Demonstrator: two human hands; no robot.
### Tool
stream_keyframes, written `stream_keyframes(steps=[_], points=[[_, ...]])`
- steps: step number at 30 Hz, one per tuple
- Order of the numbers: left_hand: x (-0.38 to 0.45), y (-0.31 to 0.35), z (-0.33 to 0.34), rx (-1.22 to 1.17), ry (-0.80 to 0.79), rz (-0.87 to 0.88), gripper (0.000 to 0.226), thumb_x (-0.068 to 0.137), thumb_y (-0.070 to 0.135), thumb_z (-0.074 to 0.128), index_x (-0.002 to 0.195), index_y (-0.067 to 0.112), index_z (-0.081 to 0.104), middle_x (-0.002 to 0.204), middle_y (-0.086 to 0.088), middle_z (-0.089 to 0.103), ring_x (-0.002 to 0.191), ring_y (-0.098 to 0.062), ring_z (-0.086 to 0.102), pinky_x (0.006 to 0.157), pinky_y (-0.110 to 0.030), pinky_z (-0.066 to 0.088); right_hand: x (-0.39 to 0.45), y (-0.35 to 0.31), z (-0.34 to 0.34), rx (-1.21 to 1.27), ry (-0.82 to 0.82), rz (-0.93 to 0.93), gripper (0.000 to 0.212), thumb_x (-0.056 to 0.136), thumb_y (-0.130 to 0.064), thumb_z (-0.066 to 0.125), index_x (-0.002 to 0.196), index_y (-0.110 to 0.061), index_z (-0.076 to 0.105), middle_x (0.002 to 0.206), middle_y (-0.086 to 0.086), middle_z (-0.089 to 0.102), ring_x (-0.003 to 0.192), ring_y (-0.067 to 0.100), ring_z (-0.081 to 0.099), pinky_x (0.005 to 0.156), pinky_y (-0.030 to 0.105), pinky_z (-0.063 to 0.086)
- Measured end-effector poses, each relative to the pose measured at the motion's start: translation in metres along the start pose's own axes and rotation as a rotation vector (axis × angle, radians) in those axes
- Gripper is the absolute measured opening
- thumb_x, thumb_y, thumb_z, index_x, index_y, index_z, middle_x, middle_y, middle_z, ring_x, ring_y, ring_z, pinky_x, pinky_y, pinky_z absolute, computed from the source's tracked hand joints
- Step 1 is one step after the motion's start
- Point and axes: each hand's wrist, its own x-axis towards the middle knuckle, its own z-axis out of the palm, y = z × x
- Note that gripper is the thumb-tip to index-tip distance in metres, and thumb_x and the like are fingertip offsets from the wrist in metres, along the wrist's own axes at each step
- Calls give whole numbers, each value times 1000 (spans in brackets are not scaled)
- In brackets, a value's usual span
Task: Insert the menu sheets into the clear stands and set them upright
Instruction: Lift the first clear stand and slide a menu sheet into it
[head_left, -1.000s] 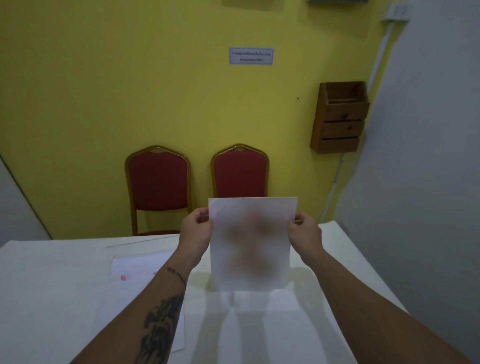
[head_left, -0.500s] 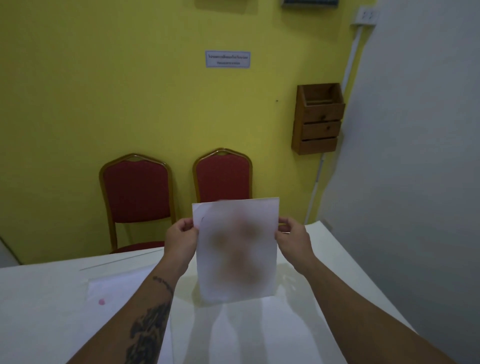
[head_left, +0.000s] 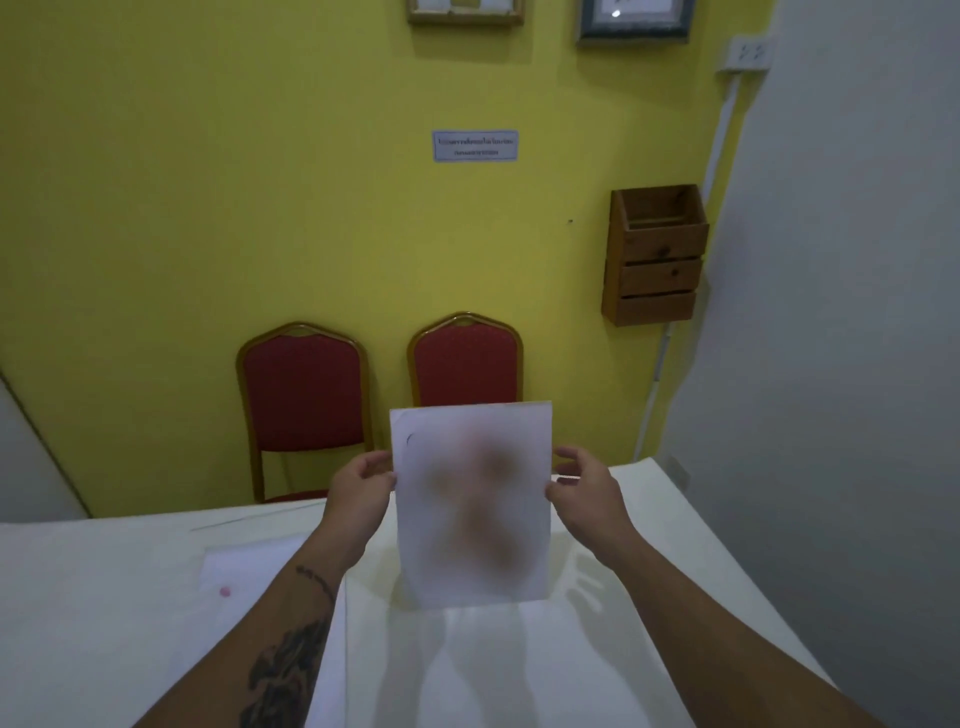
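A white menu sheet (head_left: 470, 499) stands upright above the white table (head_left: 675, 545), its print blurred; I cannot tell whether a clear stand surrounds it. My left hand (head_left: 358, 486) pinches its left edge. At the sheet's right edge my right hand (head_left: 584, 493) touches it with the thumb, the fingers spread apart. A second sheet (head_left: 244, 587) with a pink dot lies flat on the table to the left, under my left forearm. A thin clear edge (head_left: 249, 521) lies behind it near the table's far side.
Two red chairs (head_left: 306, 395) (head_left: 465, 358) stand against the yellow wall beyond the table. A wooden wall rack (head_left: 654, 254) hangs to the right, next to a grey wall. The table's right edge runs diagonally close to my right arm.
The sheet stays upright between my hands. My right hand's fingers have loosened and spread, and both hands sit lower on the sheet's edges. The camera tilted up a little.
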Motion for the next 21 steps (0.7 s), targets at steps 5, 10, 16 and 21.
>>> stream_keyframes(steps=[5, 10, 16, 21], points=[[-27, -11, -17, -54, 20, 15, 28, 92, 9, 55, 118, 16, 64, 107, -5, 68, 101, -23, 64, 88, -40, 49, -20, 2, 20, -37, -129, -70, 38, 82, -15, 73, 119, -20, 62, 110, 1, 69, 100, 21, 68, 74, 32, 58], [-65, -35, -56, -104, 86, -36, 21, 92, 6, 54, 102, 19, 66, 100, -6, 69, 96, -22, 66, 92, -40, 49, -40, -4, 63, -70, -299, -77, 36, 85, -11, 68, 120, -19, 62, 110, 6, 68, 99, 26, 68, 66, 31, 57], [-85, -83, -121, -120, 200, -95, 25, 92, 4, 53, 108, 17, 68, 106, -6, 70, 100, -23, 68, 95, -40, 53, -72, 1, 133, -227, -480, -21, 45, 86, -15, 70, 129, -16, 58, 112, 7, 63, 99, 23, 64, 78, 32, 55], [-87, -123, -165, -95, 222, -154, 28, 91, 1, 52, 108, 15, 68, 108, -9, 70, 100, -23, 68, 94, -39, 53, -96, 11, 181, -360, -574, 46, 54, 85, -17, 67, 138, -17, 53, 125, 8, 59, 103, 23, 61, 79, 31, 54]])
